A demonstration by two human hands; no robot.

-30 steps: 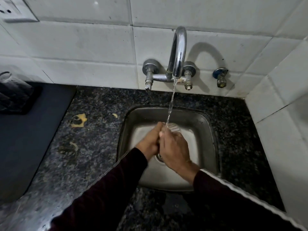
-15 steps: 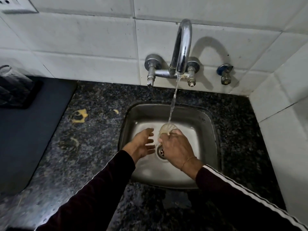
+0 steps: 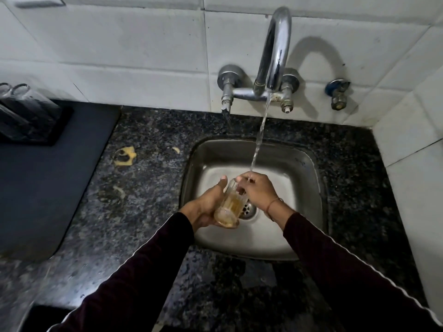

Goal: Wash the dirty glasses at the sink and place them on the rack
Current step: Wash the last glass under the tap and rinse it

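1. Left hand (image 3: pixel 208 205) wraps round the ribbed clear glass tumbler (image 3: pixel 230 205) from the left, thumb up by the rim, fingers curled under the base
2. Glass is tilted, mouth pointing up and away toward the wall, base toward the person; yellowish tint or residue shows inside
3. Glass sits over the stainless steel sink basin (image 3: pixel 302 195), just above and left of the round drain (image 3: pixel 248 209), not touching the basin floor as far as I can tell
4. Right hand (image 3: pixel 257 189) is at the mouth of the glass, fingers curled at the rim; whether they go inside I cannot tell
5. Chrome wall-mounted tap with arched spout (image 3: pixel 275 50) is running; thin water stream (image 3: pixel 260 134) lands on the right hand's knuckles, just beside the rim
6. Both sleeves dark maroon; thin cord bracelet on the right wrist
7. Dark speckled granite surface (image 3: pixel 143 200) surrounds the sink; yellow food scrap (image 3: pixel 125 156) lies on it left of the basin, smaller bits near it
8. Black mat (image 3: pixel 43 188) covers the far left of the surface; clear upturned glasses (image 3: pixel 21 101) stand on a black tray at its back corner, well apart from the sink
9. Small blue-capped valve (image 3: pixel 338 95) on the white tiled wall right of the tap
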